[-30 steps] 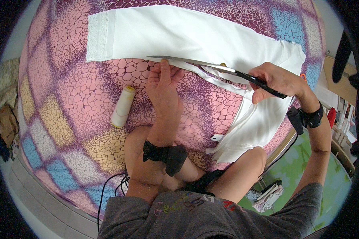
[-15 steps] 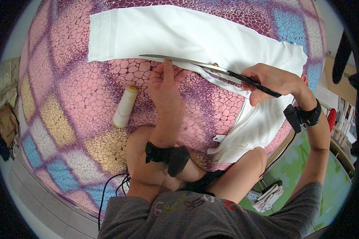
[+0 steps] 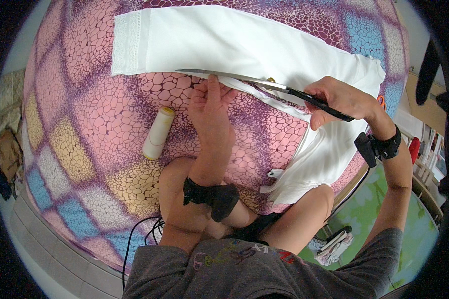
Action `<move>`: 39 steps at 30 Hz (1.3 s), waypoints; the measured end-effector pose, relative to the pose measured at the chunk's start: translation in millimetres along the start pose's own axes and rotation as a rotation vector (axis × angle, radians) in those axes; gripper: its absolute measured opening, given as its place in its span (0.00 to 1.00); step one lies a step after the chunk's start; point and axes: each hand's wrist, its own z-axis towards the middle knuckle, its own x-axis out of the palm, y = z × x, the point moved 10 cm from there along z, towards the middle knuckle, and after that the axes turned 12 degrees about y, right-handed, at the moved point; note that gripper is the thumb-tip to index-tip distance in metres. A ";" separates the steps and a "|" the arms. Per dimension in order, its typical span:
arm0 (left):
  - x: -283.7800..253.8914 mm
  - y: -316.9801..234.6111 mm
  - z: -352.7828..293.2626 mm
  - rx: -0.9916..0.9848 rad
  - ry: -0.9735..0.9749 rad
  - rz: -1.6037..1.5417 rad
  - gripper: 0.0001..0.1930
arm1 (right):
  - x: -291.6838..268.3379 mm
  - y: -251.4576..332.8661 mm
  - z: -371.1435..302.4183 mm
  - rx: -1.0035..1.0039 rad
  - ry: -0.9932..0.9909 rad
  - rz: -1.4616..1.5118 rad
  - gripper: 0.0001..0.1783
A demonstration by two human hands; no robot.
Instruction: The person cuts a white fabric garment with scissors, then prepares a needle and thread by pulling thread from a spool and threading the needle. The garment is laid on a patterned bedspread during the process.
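Observation:
White trousers (image 3: 194, 42) with a lace hem lie spread on the patterned bedcover, one leg stretched to the left. The other part (image 3: 314, 154) is bunched toward my right knee. My right hand (image 3: 339, 102) grips large scissors (image 3: 264, 81) by their black handles. Their long blades point left along the near edge of the stretched leg, where a cut-like gap shows. Close to the blade tip, my left hand (image 3: 212, 97) pinches the cloth edge, its fingers partly hidden. A cone of white thread (image 3: 158, 133) with yellow ends lies left of my left forearm.
I sit cross-legged on the pink, purple and blue bedcover (image 3: 95, 119). A black cable (image 3: 129, 239) loops by my left thigh. Orange handles (image 3: 381, 101) show beyond my right wrist. Past the bed's right edge is a green floor (image 3: 369, 229) with folded cloths on a stand.
Both hands and the scissors stay nearly in place. My left hand has shifted very slightly right, and the stretched leg's lace end has moved a touch.

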 end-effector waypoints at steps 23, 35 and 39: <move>-0.4 -6.9 -4.2 0.016 -0.065 0.054 0.08 | 2.0 2.7 17.7 -0.046 0.034 0.020 0.35; -20.0 -24.9 15.1 -0.003 -0.082 0.004 0.09 | 5.3 0.8 15.0 -0.024 0.030 0.082 0.33; -21.2 -23.8 15.5 0.006 -0.087 -0.010 0.09 | 2.5 6.8 14.6 -0.047 0.009 0.034 0.34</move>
